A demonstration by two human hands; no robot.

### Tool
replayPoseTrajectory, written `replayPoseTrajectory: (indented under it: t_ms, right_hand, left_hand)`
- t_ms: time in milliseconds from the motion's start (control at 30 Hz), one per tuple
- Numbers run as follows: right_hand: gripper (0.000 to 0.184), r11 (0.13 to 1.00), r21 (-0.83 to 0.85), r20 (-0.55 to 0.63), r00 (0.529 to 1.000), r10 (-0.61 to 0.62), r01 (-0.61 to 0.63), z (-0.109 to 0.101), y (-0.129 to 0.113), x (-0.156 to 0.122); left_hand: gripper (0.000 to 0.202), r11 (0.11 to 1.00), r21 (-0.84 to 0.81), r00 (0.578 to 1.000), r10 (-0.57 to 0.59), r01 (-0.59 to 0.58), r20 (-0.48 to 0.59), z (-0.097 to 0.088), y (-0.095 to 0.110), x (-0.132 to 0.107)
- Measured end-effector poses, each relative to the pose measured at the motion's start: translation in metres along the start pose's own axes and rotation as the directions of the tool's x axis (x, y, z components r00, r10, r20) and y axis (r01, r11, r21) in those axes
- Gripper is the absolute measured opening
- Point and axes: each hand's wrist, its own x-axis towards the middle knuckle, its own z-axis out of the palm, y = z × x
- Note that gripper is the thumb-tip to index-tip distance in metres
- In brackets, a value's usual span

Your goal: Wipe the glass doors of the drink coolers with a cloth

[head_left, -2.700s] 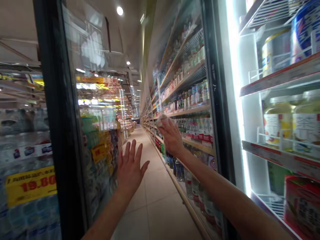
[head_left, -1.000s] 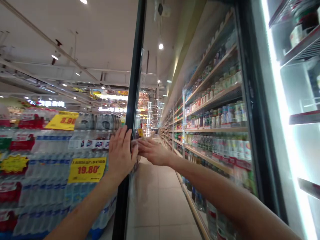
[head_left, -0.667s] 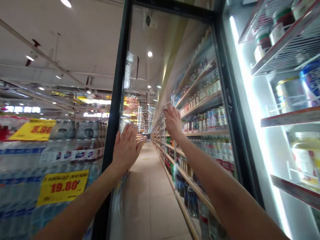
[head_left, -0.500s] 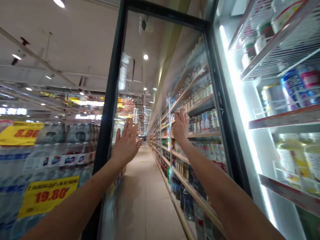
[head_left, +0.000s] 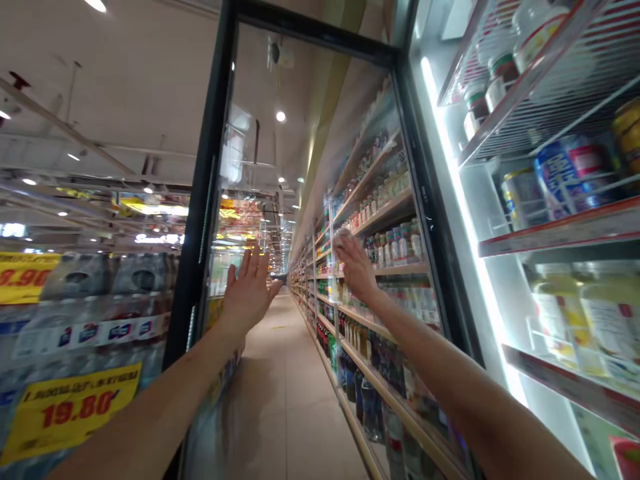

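The glass door of a drinks fridge stands open in front of me, in a black frame. My left hand is spread against the left part of the pane, fingers apart and pointing up, with nothing in it. My right hand is at the pane further right, its fingers bent and pressed towards the glass. Under its fingertips is a small pale crumpled cloth, blurred and mostly covered by the fingers. Shelves of bottles show in the glass behind the right hand.
To the right, lit fridge shelves hold cans and juice bottles. At left are stacked packs of bottled drinks with yellow price signs. A tiled aisle floor shows through the pane.
My right hand has shifted left across the glass and tilted left. My left hand stays spread at the pane. The view has turned slightly right, moving the door frame left in the picture.
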Motion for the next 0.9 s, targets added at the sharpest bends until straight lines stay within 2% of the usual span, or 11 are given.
replayPoseTrajectory:
  t_ms: [67,133,200,267,400,467,567,633,700,800,900]
  right_hand:
    - [0.047,0.999,0.008,0.051,0.997,-0.052,0.052,-0.002,0.003,-0.008]
    - [0.049,0.995,-0.033,-0.033,0.995,0.098,-0.099,-0.011,0.021,-0.014]
    - [0.052,0.945,-0.063,-0.183,0.934,0.305,-0.321,-0.019,0.039,-0.017]
    - [0.052,0.910,-0.071,-0.239,0.893,0.382,-0.409,-0.021,0.044,-0.021]
    - [0.051,0.996,-0.038,-0.019,0.996,0.085,-0.086,-0.013,0.014,-0.034]
    - [0.050,0.998,0.010,0.061,0.996,-0.065,0.065,-0.010,0.002,-0.041]
    - [0.051,0.992,-0.007,-0.066,0.990,0.124,-0.124,-0.011,0.001,-0.044]
    - [0.052,0.958,-0.005,-0.181,0.943,0.280,-0.285,-0.011,0.001,-0.044]
    - [0.051,0.975,0.010,-0.155,0.963,0.222,-0.223,-0.011,-0.003,-0.048]
    - [0.049,0.996,0.054,0.058,0.995,-0.080,0.076,-0.014,-0.003,-0.058]
    - [0.048,0.996,-0.011,-0.005,0.996,0.085,-0.085,-0.023,0.018,-0.065]
  left_hand:
    - [0.060,1.000,-0.002,1.000,0.003,-0.003,0.008,0.000,0.000,-0.001]
    - [0.059,1.000,-0.002,1.000,0.004,-0.004,0.006,0.001,0.000,-0.002]
    - [0.058,1.000,-0.007,1.000,0.004,-0.004,-0.006,0.003,0.001,-0.003]
    - [0.059,1.000,-0.024,1.000,-0.001,0.001,-0.020,0.005,0.001,-0.003]
    - [0.059,0.999,-0.044,0.999,-0.008,0.007,-0.034,0.007,0.000,-0.004]
    - [0.059,0.999,-0.032,0.999,-0.008,0.007,-0.033,0.007,0.003,-0.005]
    - [0.057,0.996,-0.014,0.996,0.084,-0.084,-0.025,0.010,0.017,-0.010]
    - [0.057,0.980,-0.014,0.980,0.197,-0.198,-0.017,0.015,0.032,-0.014]
    - [0.057,0.971,-0.015,0.971,0.239,-0.240,-0.023,0.019,0.045,-0.016]
    - [0.060,0.977,-0.016,0.976,0.214,-0.214,-0.039,0.024,0.056,-0.018]
    - [0.061,0.974,-0.021,0.974,0.226,-0.226,-0.033,0.025,0.056,-0.018]
